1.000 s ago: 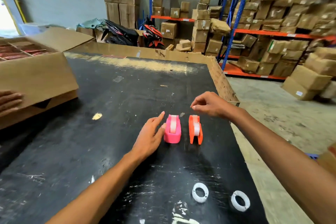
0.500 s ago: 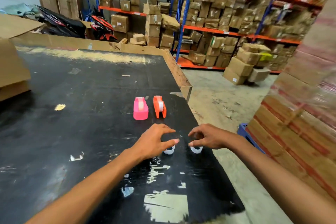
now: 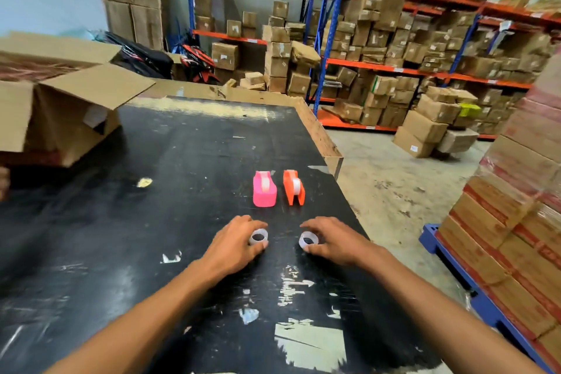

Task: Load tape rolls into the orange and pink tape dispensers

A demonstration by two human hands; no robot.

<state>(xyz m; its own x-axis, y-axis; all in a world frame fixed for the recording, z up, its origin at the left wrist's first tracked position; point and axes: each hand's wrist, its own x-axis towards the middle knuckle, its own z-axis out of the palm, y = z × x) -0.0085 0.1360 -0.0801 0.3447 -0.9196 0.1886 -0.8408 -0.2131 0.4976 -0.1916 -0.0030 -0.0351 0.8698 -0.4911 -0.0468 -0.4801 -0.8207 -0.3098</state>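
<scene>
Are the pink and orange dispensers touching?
Apart. The head view shows a strip of black table between the pink dispenser and the orange dispenser, which stand side by side.

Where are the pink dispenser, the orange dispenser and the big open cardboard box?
pink dispenser (image 3: 264,191): head view, on its top face.
orange dispenser (image 3: 293,188): head view, on its side wall.
open cardboard box (image 3: 69,118): head view, on its front wall.
</scene>
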